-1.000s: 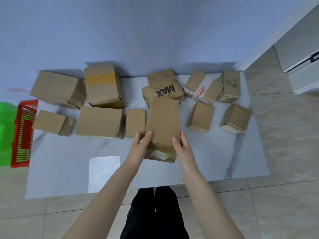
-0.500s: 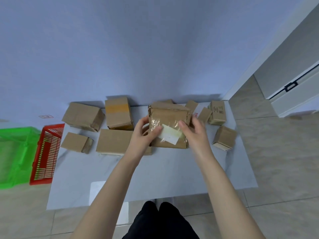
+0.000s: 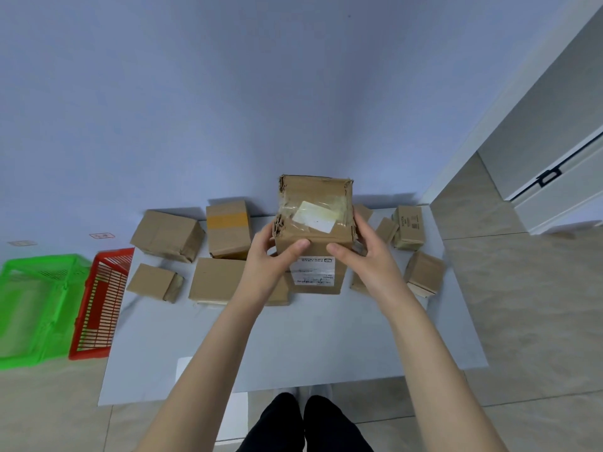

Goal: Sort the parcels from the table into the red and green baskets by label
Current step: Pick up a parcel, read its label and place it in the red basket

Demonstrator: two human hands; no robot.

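Note:
I hold a brown cardboard parcel (image 3: 315, 230) above the middle of the white table (image 3: 293, 340). Its taped end with a blank white sticker faces up, and a printed shipping label shows on the side facing me. My left hand (image 3: 270, 259) grips its left side and my right hand (image 3: 362, 256) grips its right side. Several other cardboard parcels lie along the far half of the table, among them one with a yellow tape band (image 3: 228, 228). The red basket (image 3: 101, 305) and the green basket (image 3: 36, 305) stand on the floor left of the table.
A blue wall rises behind the table. A white door or cabinet (image 3: 554, 177) stands at the right. Beige tiled floor surrounds the table. My dark trouser legs (image 3: 306, 425) show at the near edge.
I lifted the parcel off the table and turned it in both hands, so the printed label now faces me. The view has pulled back and tilted, bringing both baskets into sight.

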